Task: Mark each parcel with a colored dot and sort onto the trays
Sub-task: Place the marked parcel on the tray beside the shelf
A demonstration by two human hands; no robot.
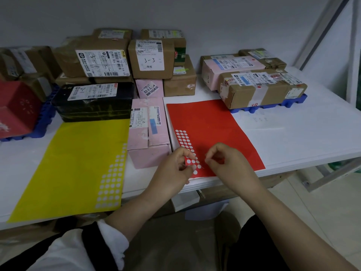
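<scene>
Right now, by label:
Left hand (176,167): fingers curled, pinching the near-left edge of the red sticker sheet (211,133).
Right hand (227,163): fingertips pinched together just above the sheet; whether a dot is between them cannot be told.
Sheet look: red, with a strip of white circles down its left side.
Sheet position: flat on the white table (302,137), long axis running away from the person, between the pink parcel (148,133) and the blue tray (273,106).

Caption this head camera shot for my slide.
Both hands, left and right, peel a dot from the red sticker sheet beside a pink parcel.
</scene>
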